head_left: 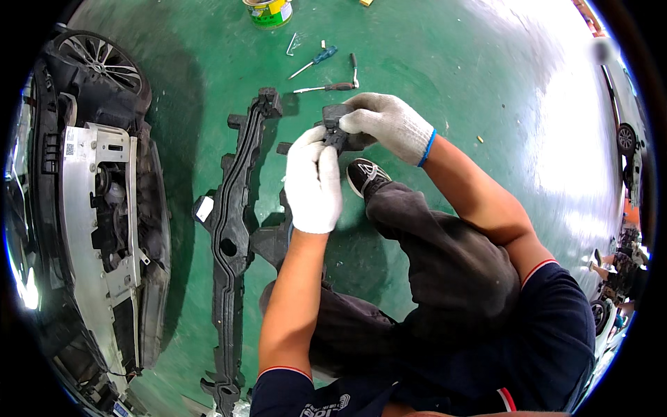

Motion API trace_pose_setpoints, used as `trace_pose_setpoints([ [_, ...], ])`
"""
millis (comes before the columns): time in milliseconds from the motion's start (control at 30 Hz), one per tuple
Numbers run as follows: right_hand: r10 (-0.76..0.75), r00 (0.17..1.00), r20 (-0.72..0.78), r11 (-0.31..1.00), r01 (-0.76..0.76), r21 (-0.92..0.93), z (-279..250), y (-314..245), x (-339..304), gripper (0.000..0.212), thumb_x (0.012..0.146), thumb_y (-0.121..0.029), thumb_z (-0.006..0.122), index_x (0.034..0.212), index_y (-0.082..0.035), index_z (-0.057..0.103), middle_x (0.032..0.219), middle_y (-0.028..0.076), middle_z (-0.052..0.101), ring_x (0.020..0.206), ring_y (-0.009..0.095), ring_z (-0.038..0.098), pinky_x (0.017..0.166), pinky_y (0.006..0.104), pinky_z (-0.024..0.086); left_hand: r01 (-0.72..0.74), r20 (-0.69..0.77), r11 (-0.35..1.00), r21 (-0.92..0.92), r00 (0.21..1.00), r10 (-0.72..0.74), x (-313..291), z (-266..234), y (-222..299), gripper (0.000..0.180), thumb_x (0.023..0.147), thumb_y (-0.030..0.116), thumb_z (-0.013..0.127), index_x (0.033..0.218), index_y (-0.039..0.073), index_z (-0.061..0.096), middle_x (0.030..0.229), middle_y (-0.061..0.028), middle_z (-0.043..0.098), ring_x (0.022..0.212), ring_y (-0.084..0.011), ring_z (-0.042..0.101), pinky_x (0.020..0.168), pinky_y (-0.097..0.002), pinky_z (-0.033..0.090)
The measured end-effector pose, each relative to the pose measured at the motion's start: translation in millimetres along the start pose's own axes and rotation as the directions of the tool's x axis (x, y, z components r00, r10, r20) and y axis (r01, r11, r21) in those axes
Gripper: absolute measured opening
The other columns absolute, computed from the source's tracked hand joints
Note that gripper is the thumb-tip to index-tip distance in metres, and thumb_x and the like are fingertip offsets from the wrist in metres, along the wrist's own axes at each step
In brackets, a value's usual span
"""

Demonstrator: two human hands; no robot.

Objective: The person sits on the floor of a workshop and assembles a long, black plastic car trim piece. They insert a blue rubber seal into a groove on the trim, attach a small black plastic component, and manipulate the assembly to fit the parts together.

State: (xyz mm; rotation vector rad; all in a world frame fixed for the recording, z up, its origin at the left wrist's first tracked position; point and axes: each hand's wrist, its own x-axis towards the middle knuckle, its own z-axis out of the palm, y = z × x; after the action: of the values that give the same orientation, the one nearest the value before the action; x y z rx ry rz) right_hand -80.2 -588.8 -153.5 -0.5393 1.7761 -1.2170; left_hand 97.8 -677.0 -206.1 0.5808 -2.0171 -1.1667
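Observation:
Both my hands wear white knit gloves and are closed on a black plastic car part (335, 124), in front of my body. My left hand (314, 182) grips its lower left side, fingers pointing away from me. From the right, my right hand (390, 124) pinches the top, thumb against the part. More black plastic (271, 242) shows behind my left wrist; whether it belongs to the held part I cannot tell. Just left of it, a long, ribbed black plastic trim piece (233, 208) lies on the floor, with a white label (204, 208) at its side.
Beyond my hands lie a screwdriver (314, 61), a ratchet wrench (355, 71), another dark-handled tool (325, 88) and a hex key (291, 44). Farther back stands a green-and-yellow can (269, 12). A car front with a bare metal crossbeam (80, 208) is on the left. My shoe (366, 175) is close by.

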Motion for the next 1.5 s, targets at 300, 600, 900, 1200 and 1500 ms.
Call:
trace_pose_setpoints([
  [300,-0.035,0.999,0.024,0.996,0.032,0.086,6,4,-3,0.050,0.097,-0.031,0.072,0.130,0.008,0.069,0.111,0.011,0.073,0.101,0.017,0.067,0.093,0.0325,0.054,-0.044,-0.007,0.990,-0.131,0.999,0.043,1,-4,-24,0.020,0.102,0.004,0.066,0.121,-0.003,0.065,0.135,-0.0175,0.066,0.119,-0.0264,0.066,0.107,-0.0390,0.051],
  [600,-0.013,0.999,0.041,0.995,0.009,0.104,6,8,-2,0.052,0.096,-0.029,0.072,0.133,0.008,0.067,0.113,0.012,0.072,0.104,0.018,0.068,0.094,0.0332,0.055,0.085,0.020,0.995,0.049,0.996,-0.086,4,0,-5,0.057,0.079,0.008,0.090,0.129,0.002,0.062,0.126,-0.0119,0.059,0.112,-0.0231,0.062,0.099,-0.0374,0.053],
  [900,-0.015,1.000,-0.018,0.995,0.017,0.097,5,18,2,0.050,0.095,-0.025,0.073,0.131,0.009,0.068,0.108,0.010,0.072,0.099,0.017,0.067,0.092,0.0326,0.055,0.083,0.023,0.974,-0.210,0.996,-0.081,7,-6,-28,0.044,0.094,0.009,0.079,0.134,0.001,0.065,0.132,-0.0114,0.063,0.115,-0.0208,0.062,0.103,-0.0351,0.050],
  [1200,0.011,1.000,-0.028,0.984,-0.006,0.179,5,7,-5,0.046,0.094,-0.022,0.075,0.128,0.009,0.070,0.107,0.008,0.072,0.094,0.017,0.068,0.087,0.0328,0.056,0.360,0.156,0.581,-0.730,0.915,-0.371,11,-19,-44,0.031,0.106,0.023,0.069,0.129,0.003,0.062,0.124,-0.0140,0.073,0.104,-0.0182,0.068,0.095,-0.0344,0.053],
  [1500,-0.020,0.997,-0.068,0.994,0.027,0.103,3,15,0,0.045,0.095,-0.023,0.074,0.127,0.009,0.070,0.104,0.009,0.073,0.093,0.015,0.068,0.085,0.0326,0.057,0.423,0.229,0.444,-0.790,0.876,-0.425,15,-38,-43,0.029,0.108,0.023,0.065,0.125,0.000,0.059,0.115,-0.0157,0.072,0.104,-0.0237,0.070,0.098,-0.0404,0.057],
])
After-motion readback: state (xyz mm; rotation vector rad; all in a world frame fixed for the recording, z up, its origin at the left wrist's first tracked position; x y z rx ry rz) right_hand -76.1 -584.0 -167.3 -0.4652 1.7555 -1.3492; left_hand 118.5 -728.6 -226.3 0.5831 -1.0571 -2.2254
